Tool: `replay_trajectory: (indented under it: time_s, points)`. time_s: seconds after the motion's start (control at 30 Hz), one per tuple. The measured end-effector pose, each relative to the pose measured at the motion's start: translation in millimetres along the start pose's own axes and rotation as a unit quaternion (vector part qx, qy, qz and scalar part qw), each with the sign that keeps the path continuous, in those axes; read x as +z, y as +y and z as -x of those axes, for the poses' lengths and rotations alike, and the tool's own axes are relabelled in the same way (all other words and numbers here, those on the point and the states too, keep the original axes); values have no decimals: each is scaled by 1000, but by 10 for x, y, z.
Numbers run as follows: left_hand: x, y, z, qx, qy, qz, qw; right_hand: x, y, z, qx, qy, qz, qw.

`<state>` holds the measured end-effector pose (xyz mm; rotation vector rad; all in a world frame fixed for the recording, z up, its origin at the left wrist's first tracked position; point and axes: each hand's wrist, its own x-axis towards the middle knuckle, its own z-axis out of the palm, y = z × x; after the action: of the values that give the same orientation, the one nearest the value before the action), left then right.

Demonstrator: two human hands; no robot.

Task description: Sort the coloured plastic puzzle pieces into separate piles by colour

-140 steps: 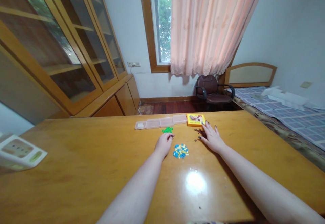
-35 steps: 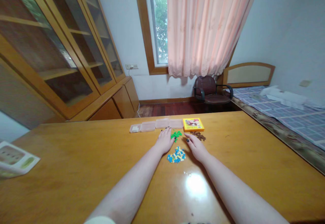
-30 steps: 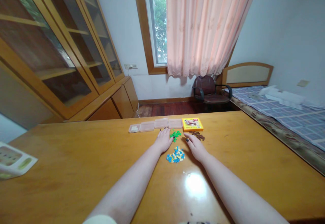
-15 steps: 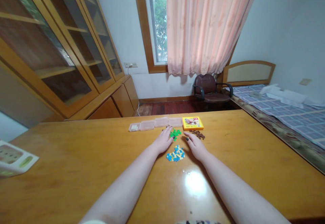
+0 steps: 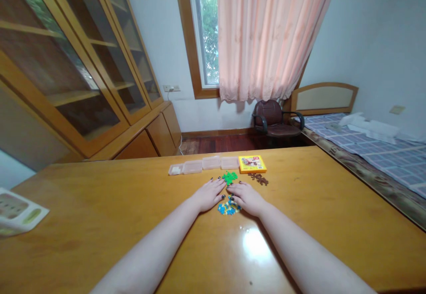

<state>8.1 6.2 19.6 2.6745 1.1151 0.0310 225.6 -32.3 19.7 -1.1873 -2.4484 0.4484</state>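
Note:
My left hand [image 5: 209, 195] and my right hand [image 5: 244, 198] lie flat, palms down, on the wooden table [image 5: 100, 223], with their fingertips close together. The right hand's fingers partly cover a pile of small blue and yellow plastic bricks [image 5: 226, 209], and the left fingertips sit just beside it. Just above my hands is a small heap of green bricks [image 5: 229, 177]. Further right lies a scatter of brown bricks [image 5: 258, 179]. Neither hand visibly holds anything. Beyond them stand a yellow-orange box [image 5: 252, 164] and a row of clear plastic compartment cases [image 5: 196, 166].
A white printed card box [image 5: 20, 212] lies at the table's left edge. Behind the table are a glass-fronted wooden cabinet [image 5: 76, 58], a dark leather chair [image 5: 273, 118], and a bed with a checked cover [image 5: 376, 152] on the right.
Both hands have slid inward toward each other and now cover part of the blue and yellow pile. The view has shifted only slightly.

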Motion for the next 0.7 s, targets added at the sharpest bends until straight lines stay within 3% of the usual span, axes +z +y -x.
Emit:
replay_trajectory:
  time_s: [0.2,0.27,0.37,0.43,0.53,0.7]
  points:
    - [-34,-62,-148,14,51,-1,999,73,75,-87,58,17,43,997]
    - [-61,-118,-202,-38,111,-34,992,52,67,-88,61,41,46,996]
    - [-93,-210,-296,-169,184,-88,964,-3,28,-59,54,81,47,994]
    - [-100,-267,-341,-209,170,-94,958,-35,7,-34,58,95,52,992]
    - [-91,-332,-342,-200,137,-87,966,-46,10,-17,85,96,62,990]
    - [-73,-302,-226,-191,154,-87,966,0,61,-43,114,55,76,989]
